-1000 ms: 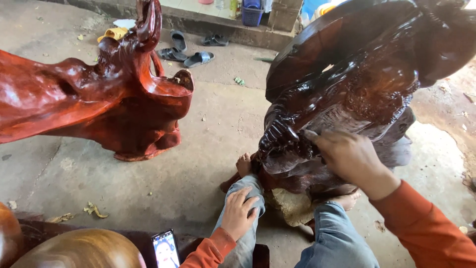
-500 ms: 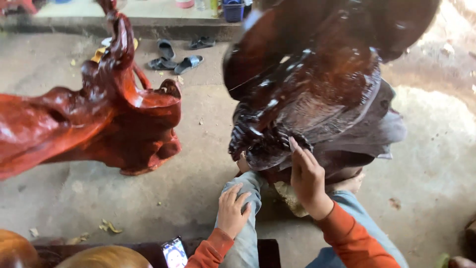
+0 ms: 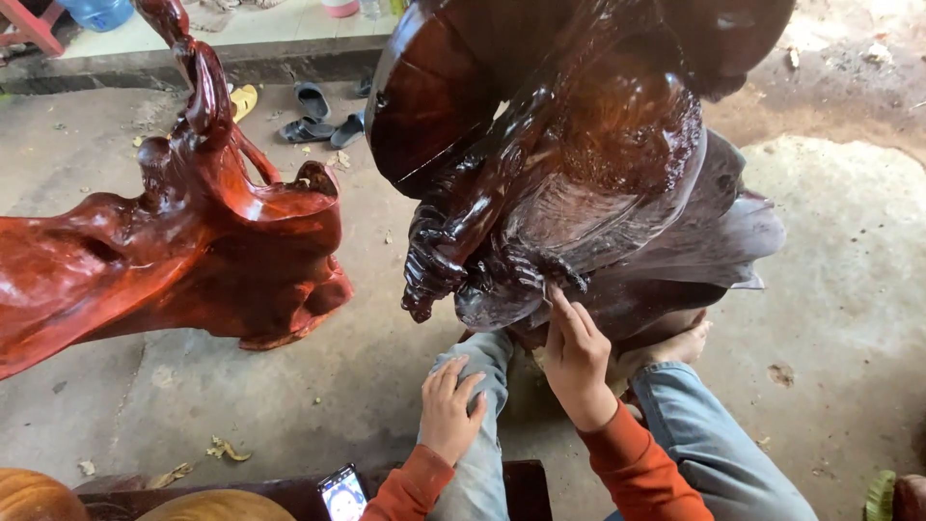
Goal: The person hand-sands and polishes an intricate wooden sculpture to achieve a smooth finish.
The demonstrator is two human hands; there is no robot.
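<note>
- Right hand [image 3: 576,359]: fingers extended, pressed on the lower edge of the dark glossy carving [image 3: 579,183]; any tool is hidden.
- Left hand [image 3: 449,410]: open, flat on the knee [image 3: 482,371].
- Carving stands on concrete floor [image 3: 289,386], mostly glossy; lower part apparently unfinished.

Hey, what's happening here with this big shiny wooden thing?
A seated person in jeans and orange sleeves is working on a large dark, glossy wood carving standing on the concrete floor. The right hand presses its fingers against the carving's lower edge, while the left hand rests on the left knee. A second, reddish carving stands to the left, and a phone lies near the person.
</note>
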